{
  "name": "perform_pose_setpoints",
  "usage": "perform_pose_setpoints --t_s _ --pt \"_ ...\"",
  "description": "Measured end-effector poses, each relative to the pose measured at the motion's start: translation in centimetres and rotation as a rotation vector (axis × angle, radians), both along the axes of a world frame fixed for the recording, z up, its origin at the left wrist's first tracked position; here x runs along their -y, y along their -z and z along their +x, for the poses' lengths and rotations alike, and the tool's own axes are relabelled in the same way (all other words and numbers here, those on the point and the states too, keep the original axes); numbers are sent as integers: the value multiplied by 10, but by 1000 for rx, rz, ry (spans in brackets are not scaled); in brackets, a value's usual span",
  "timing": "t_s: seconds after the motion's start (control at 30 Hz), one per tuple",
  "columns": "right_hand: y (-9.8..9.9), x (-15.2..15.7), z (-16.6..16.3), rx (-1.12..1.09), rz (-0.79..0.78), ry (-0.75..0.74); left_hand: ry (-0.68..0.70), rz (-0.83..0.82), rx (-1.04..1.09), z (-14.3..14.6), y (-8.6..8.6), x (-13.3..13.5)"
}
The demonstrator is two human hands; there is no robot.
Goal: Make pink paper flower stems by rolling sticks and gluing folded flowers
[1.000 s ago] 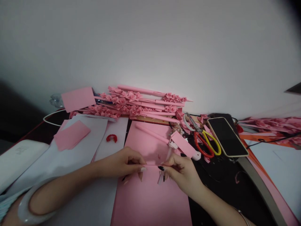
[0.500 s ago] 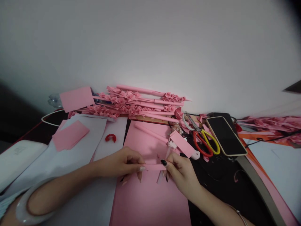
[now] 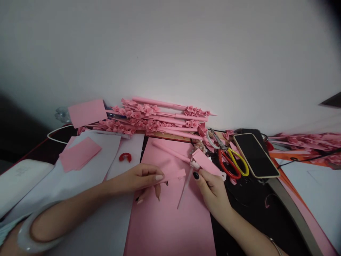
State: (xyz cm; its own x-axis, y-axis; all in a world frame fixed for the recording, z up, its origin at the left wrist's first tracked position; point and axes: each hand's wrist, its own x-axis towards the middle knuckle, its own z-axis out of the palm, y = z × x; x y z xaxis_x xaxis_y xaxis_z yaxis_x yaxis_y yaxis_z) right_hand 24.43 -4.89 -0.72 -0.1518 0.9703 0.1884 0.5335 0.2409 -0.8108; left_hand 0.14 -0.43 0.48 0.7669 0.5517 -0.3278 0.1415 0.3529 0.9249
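My left hand [image 3: 145, 179] pinches a narrow pink paper strip [image 3: 174, 175] between thumb and fingers, its free end pointing right. Under it lies a large pink paper sheet [image 3: 170, 227]. My right hand [image 3: 213, 188] is closed, fingers curled beside a small pink paper slip [image 3: 206, 163]; what they hold, if anything, is hidden. A thin pale stick [image 3: 184, 190] slants across the sheet just left of that hand. Above it a rolled pink paper tube [image 3: 170, 152] rests on the sheet.
Pink paper flower stems [image 3: 149, 119] are piled along the wall. Right of centre are red-and-yellow-handled scissors [image 3: 231, 161] and a phone [image 3: 257, 154]. A red curved piece [image 3: 125, 156], small pink papers [image 3: 80, 153] and a white box-shaped device [image 3: 25, 181] lie to the left.
My right hand has let go of the strip and moved right and slightly up. The strip stays in my left hand, its free end now tilted up.
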Motion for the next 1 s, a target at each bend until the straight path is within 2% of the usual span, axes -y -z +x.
perform_pose_setpoints --t_s 0.17,0.37,0.47,0.53,0.63,0.7,0.77,0.83,0.93,1.0 --pt "0 0 -5 40 20 -95 -163 -92 76 -1 7 -2" --pt "2 0 -5 30 82 -121 -201 -171 27 -3 2 -2" --pt "1 0 -5 -42 94 -120 -67 -137 -28 -1 -5 2" --pt "-2 1 -7 -17 140 -195 68 -129 -51 1 -8 6" --pt "-6 2 -8 68 178 -370 171 -154 -63 3 -9 9" --pt "-8 1 -8 90 175 -376 224 -126 -82 2 -10 8" --pt "-9 -2 -5 108 181 -307 232 17 -134 -1 -11 5" --pt "-10 -5 -1 124 192 -263 191 297 -213 -3 -12 3" --pt "-11 -8 4 168 183 -285 147 752 -382 -4 -11 2" --pt "-12 -9 5 233 150 -319 156 939 -513 -3 -9 2"
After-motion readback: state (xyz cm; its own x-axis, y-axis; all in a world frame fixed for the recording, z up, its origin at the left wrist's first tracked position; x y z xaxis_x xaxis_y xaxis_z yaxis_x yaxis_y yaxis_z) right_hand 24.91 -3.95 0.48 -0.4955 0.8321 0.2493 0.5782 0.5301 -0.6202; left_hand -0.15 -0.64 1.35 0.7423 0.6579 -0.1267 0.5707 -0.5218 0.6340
